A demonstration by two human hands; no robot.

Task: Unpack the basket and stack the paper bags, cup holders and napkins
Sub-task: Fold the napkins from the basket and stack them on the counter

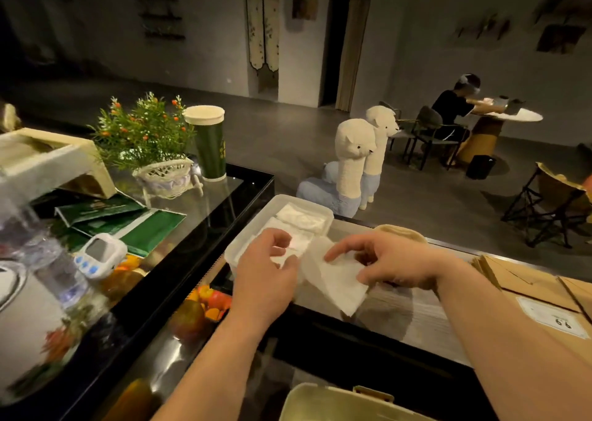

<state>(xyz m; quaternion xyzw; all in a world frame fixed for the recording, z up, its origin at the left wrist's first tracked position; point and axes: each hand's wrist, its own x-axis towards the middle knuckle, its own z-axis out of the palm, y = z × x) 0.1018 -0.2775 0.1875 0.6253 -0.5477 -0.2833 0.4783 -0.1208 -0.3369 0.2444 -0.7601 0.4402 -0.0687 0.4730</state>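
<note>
Okay, my right hand (pixel 394 267) pinches a white napkin (pixel 336 287) just right of the tray (pixel 304 200); left hand (pixel 266 271) curls over its near edge, grip unclear to me. Paper bags (pixel 528 295) lie right.

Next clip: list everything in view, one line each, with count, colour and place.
tray: one, translucent white, counter centre
napkins: several, white, in tray
loose napkin: one, white, beside tray
paper bags: stack, brown, counter right
basket: one, cream, bottom edge
cup: one, green, white lid, counter left
plant: one, green, beside cup
timer: one, white, counter left
alpaca toys: two, white-blue, floor
person: one, dark top, far table
left hand: over tray, grip unclear
right hand: pinches loose napkin
</note>
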